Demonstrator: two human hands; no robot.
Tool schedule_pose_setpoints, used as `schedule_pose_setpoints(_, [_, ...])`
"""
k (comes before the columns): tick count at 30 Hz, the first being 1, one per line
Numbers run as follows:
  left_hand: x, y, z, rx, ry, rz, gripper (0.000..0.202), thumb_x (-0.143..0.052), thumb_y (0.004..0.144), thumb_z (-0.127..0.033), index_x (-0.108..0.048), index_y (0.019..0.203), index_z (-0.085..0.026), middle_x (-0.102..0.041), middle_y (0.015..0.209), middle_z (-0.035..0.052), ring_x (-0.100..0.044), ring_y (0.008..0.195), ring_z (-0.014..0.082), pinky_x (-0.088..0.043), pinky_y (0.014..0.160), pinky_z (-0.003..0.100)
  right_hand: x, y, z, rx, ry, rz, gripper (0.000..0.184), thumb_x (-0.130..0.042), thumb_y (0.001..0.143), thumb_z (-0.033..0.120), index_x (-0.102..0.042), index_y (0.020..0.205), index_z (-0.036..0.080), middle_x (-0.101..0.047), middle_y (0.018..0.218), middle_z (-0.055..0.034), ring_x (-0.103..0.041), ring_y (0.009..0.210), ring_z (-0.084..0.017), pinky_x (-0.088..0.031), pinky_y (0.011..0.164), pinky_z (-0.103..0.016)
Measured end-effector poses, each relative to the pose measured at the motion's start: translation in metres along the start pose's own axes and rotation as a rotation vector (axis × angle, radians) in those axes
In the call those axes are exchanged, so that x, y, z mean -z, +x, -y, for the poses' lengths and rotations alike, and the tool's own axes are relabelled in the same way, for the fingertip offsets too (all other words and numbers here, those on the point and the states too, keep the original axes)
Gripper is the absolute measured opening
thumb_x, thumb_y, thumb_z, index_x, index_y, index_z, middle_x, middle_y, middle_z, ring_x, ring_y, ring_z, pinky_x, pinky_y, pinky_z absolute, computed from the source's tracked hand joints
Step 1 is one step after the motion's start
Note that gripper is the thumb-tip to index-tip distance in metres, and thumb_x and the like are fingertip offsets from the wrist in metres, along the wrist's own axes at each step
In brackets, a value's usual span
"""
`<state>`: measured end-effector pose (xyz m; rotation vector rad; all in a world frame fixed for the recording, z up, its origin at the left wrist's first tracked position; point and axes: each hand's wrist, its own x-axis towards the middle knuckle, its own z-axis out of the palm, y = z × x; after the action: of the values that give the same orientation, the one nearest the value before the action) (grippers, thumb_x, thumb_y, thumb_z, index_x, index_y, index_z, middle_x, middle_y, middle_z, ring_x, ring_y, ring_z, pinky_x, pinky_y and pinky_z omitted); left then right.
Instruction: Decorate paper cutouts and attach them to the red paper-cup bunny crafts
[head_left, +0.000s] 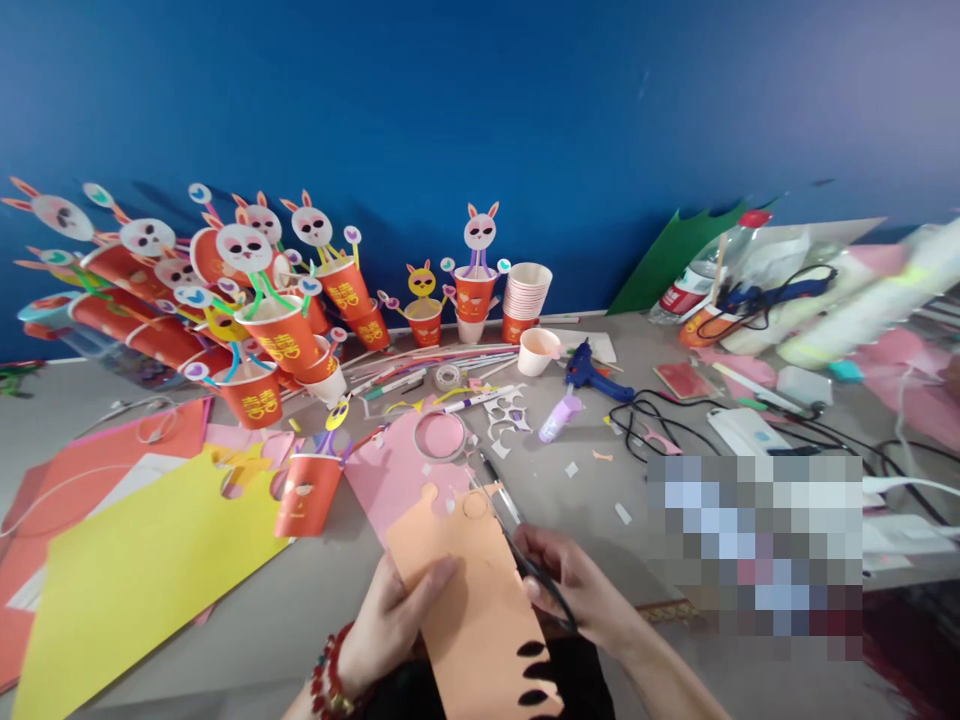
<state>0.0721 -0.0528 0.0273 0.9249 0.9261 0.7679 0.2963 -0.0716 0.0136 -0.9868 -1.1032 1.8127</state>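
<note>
My left hand (394, 615) is closed on a sheet of light orange paper (480, 610), thumb on top. Leaf-shaped holes and notches run along the sheet's lower right edge. A small circle is drawn near its top edge. In my right hand (574, 580) are scissors with black handles (556, 597), their blades at the sheet's upper right edge. Whether the blades have bitten into the paper I cannot tell. Just beyond lie a pink sheet (382, 465), a roll of tape (440, 437) and a pen (499, 485).
Red paper cups (274, 335) with rabbit-faced figures crowd the back left. Yellow paper (142, 570) covers the left side. A blue glue gun (592, 375), a purple glue stick (560, 418) and a white cup (538, 352) stand or lie at centre right. Black cables (660, 400) tangle further right.
</note>
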Motion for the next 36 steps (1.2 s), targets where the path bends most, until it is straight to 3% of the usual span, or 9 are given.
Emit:
schedule_pose_setpoints(12, [-0.004, -0.004, 0.003, 0.058, -0.122, -0.088, 0.042, -0.076, 0.081, -0.043, -0.073, 0.109, -0.012, -0.078, 0.094, 0.0129, -0.075, 0.075, 0.0252, -0.060, 0.066, 0.029, -0.006, -0.004, -0.001, -0.012, -0.055, -0.057, 0.056, -0.073, 0.072, 0.068, -0.043, 0.075, 0.020, -0.036, 0.060, 0.0083, -0.027, 0.050, -0.006, -0.019, 0.043, -0.018])
schedule_pose_setpoints(29, [-0.002, -0.005, 0.005, 0.043, -0.105, -0.018, 0.052, -0.071, 0.085, -0.046, -0.066, 0.124, -0.012, -0.075, 0.105, 0.0159, -0.074, 0.085, 0.0307, -0.061, 0.077, 0.038, -0.011, -0.004, 0.005, -0.072, -0.139, -0.133, 0.064, -0.071, 0.066, 0.076, -0.037, 0.069, 0.022, -0.029, 0.056, 0.0101, -0.023, 0.049, -0.006, -0.016, 0.044, -0.020])
schedule_pose_setpoints(36, [-0.002, -0.003, 0.007, 0.024, -0.111, -0.034, 0.043, -0.072, 0.084, -0.045, -0.071, 0.111, -0.011, -0.076, 0.099, 0.0152, -0.074, 0.081, 0.0291, -0.061, 0.072, 0.034, -0.010, -0.003, 0.006, -0.034, -0.199, -0.150, 0.063, -0.069, 0.069, 0.075, -0.037, 0.067, 0.021, -0.026, 0.056, 0.0098, -0.021, 0.050, -0.006, -0.014, 0.044, -0.021])
